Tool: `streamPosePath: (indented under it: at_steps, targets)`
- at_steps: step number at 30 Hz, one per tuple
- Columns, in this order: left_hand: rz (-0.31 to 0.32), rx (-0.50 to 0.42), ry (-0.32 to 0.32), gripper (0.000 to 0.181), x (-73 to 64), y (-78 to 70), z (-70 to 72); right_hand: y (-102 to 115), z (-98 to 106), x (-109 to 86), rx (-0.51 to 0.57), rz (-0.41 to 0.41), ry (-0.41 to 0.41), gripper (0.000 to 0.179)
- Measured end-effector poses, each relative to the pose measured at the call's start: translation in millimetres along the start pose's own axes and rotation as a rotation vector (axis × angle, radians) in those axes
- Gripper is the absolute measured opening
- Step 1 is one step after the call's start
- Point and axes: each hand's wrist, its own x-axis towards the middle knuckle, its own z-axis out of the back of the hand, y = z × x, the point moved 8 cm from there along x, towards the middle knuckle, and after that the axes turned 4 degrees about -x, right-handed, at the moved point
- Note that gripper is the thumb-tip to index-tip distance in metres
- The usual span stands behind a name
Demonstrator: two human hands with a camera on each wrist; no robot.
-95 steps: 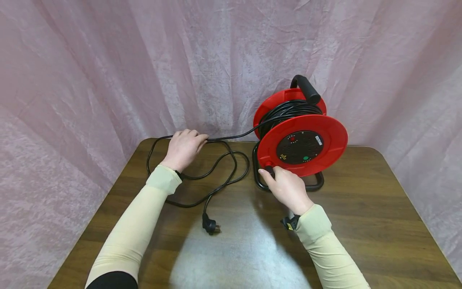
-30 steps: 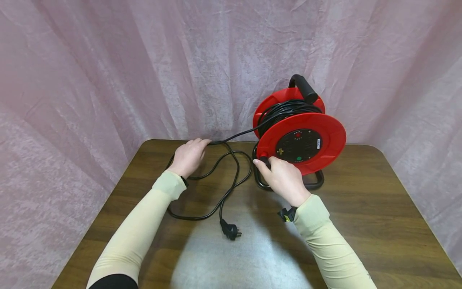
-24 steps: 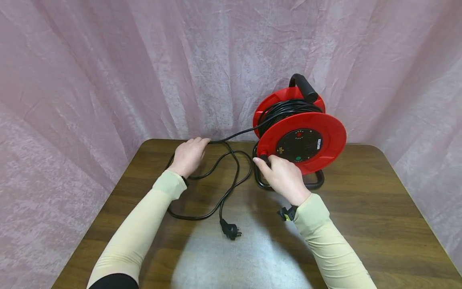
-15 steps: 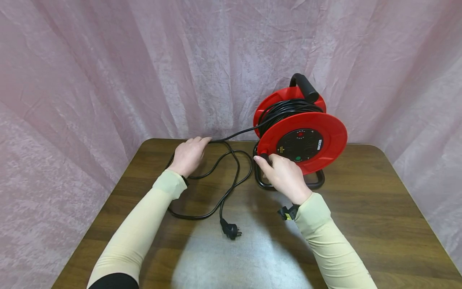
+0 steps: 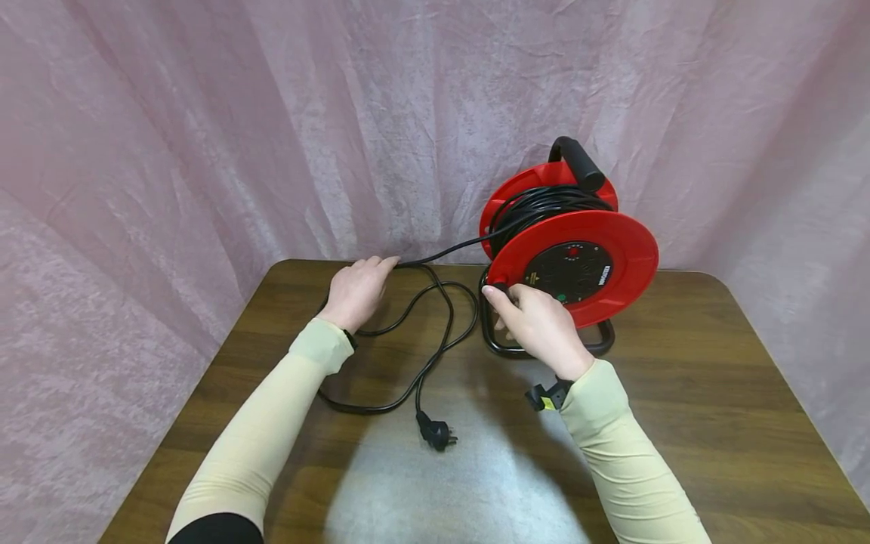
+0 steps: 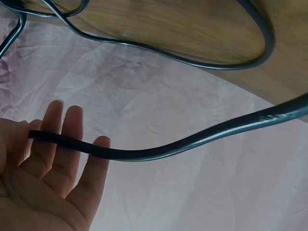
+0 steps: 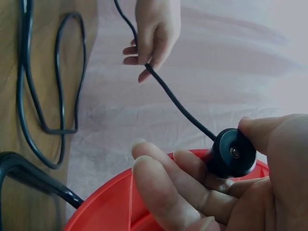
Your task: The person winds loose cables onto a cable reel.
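A red cable reel (image 5: 628, 253) with black cable wound on its drum stands upright at the back right of the table. On its front disc, my right hand (image 5: 540, 325) holds the black crank knob (image 7: 232, 154) between thumb and fingers; some fingers stretch past it in the right wrist view. Left of the reel, my left hand (image 5: 356, 293) pinches the cable (image 5: 445, 251) between thumb and forefinger. Its other fingers lie loosely extended beside the cable in the left wrist view. From there the cable rises to the drum. The loose end ends in a black plug (image 5: 437, 434).
Loose loops of cable lie on the wooden table (image 5: 720, 423) between the left hand and the plug. The reel has a black tube stand (image 5: 605, 340) and a black carrying handle (image 5: 581, 166) on top. A pink curtain (image 5: 381, 136) hangs close behind the table.
Within the last second the disc has turned clockwise and the knob has risen slightly with my right hand. Compared with the oldest frame, my left hand, the cable loops and the plug lie farther right.
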Motion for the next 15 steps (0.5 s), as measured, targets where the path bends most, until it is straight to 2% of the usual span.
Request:
streamPosePath:
  at_steps: [6, 15]
  targets:
    - [-0.005, -0.002, -0.013, 0.043, 0.9, -0.8, 0.0, 1.4, 4.3, 0.8, 0.065, -0.001, 0.016, 0.065]
    - [0.004, -0.013, -0.020, 0.043, 1.6, 0.7, -0.4, 1.3, 5.3, 2.6, 0.082, 0.000, 0.051, 0.066]
